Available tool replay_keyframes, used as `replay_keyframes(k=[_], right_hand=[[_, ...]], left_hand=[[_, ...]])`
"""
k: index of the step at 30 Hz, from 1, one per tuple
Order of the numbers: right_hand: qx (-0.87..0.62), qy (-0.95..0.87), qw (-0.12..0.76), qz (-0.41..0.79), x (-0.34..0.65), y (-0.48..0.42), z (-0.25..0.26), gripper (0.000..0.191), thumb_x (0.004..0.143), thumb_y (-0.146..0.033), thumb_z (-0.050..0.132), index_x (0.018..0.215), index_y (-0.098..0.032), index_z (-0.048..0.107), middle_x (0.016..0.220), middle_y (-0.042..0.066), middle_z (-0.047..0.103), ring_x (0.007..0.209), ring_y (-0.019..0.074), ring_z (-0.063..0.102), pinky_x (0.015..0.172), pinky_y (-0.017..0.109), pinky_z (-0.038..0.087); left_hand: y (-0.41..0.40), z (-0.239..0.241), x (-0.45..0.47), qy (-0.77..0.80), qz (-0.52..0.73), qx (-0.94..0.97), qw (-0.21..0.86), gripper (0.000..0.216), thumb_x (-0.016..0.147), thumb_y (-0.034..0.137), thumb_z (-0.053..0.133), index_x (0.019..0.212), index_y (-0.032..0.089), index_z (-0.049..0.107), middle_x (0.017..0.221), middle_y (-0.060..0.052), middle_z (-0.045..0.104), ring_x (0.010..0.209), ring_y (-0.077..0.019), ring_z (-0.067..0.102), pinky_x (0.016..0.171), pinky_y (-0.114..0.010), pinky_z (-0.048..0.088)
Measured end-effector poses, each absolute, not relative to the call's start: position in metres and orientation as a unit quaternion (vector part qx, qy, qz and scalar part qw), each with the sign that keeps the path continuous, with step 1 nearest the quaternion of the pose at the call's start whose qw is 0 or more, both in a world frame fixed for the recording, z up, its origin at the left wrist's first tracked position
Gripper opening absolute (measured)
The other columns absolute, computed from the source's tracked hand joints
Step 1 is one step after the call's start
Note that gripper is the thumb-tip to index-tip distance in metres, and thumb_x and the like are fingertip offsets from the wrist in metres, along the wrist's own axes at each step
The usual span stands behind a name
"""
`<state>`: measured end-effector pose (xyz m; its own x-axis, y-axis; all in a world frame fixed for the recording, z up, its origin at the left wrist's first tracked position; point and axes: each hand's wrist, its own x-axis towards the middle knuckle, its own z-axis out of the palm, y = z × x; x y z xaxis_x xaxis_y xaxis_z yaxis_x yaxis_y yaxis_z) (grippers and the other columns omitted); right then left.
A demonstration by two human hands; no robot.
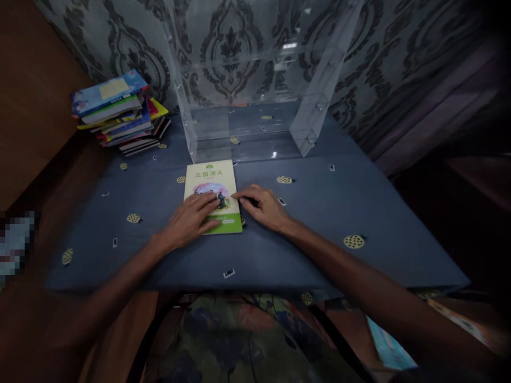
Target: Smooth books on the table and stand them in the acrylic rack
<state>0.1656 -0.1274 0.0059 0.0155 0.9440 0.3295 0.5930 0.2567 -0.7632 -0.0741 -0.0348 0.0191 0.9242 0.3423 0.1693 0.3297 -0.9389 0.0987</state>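
A paperback book (209, 171) with a pale yellow cover, a green band and a colourful picture lies closed on the cloth-covered table. My left hand (195, 215) rests flat on the lower left of its cover, fingers spread. At the book's right edge is my right hand (265, 207), its index finger stretched to the cover's edge. A gap shows between that finger and the thumb, and the other fingers are partly hidden beneath. Neither hand grips anything that I can see.
Behind the book stands a clear acrylic shelf (309, 130). Stacked books (109, 93) lean unevenly at the back left, near a wooden panel (35, 101). The blue table cloth (319, 207) has pineapple prints. A light blue item (389, 343) sits below the table's front edge at right.
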Motion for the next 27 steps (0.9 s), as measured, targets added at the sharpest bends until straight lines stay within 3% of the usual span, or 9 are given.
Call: replay_keyframes(k=[4, 12, 21, 27], right_hand=[[-0.557, -0.645, 0.441, 0.281, 0.157, -0.14, 0.006, 0.029, 0.089, -0.02, 0.054, 0.105, -0.018, 0.077, 0.086, 0.004, 0.076, 0.074, 0.0168, 0.066, 0.071, 0.03, 0.053], [-0.491, -0.589, 0.477, 0.43, 0.153, -0.149, 0.006, 0.03, 0.088, -0.025, 0.054, 0.107, -0.016, 0.075, 0.07, 0.001, 0.071, 0.054, 0.01, 0.059, 0.056, 0.023, 0.049], [-0.481, -0.562, 0.509, 0.441, 0.157, -0.147, 0.007, 0.028, 0.089, -0.031, 0.058, 0.105, -0.016, 0.074, 0.071, 0.0, 0.07, 0.051, 0.0078, 0.055, 0.053, 0.022, 0.049], [-0.494, -0.59, 0.482, 0.419, 0.156, -0.148, 0.008, 0.03, 0.09, -0.027, 0.054, 0.107, -0.016, 0.075, 0.071, 0.001, 0.07, 0.053, 0.0091, 0.056, 0.054, 0.022, 0.048]], left_hand=[[-0.057, 0.022, -0.074, 0.134, 0.078, 0.988, 0.028, 0.067, 0.097, 0.061, 0.051, 0.145, 0.016, 0.049, 0.151, -0.016, 0.051, 0.142, -0.0302, 0.046, 0.118, -0.049, 0.037], [-0.064, 0.014, -0.068, 0.138, 0.092, 0.985, -0.036, 0.052, 0.104, 0.048, 0.041, 0.137, 0.012, 0.058, 0.142, -0.016, 0.061, 0.135, -0.0299, 0.055, 0.114, -0.046, 0.044], [-0.067, 0.012, -0.068, 0.136, 0.106, 0.985, -0.028, 0.043, 0.105, 0.035, 0.041, 0.136, 0.012, 0.061, 0.14, -0.016, 0.063, 0.136, -0.0291, 0.055, 0.112, -0.047, 0.047], [-0.066, 0.01, -0.067, 0.138, 0.107, 0.984, -0.026, 0.043, 0.105, 0.037, 0.041, 0.136, 0.014, 0.061, 0.141, -0.015, 0.062, 0.136, -0.0281, 0.055, 0.112, -0.047, 0.047]])
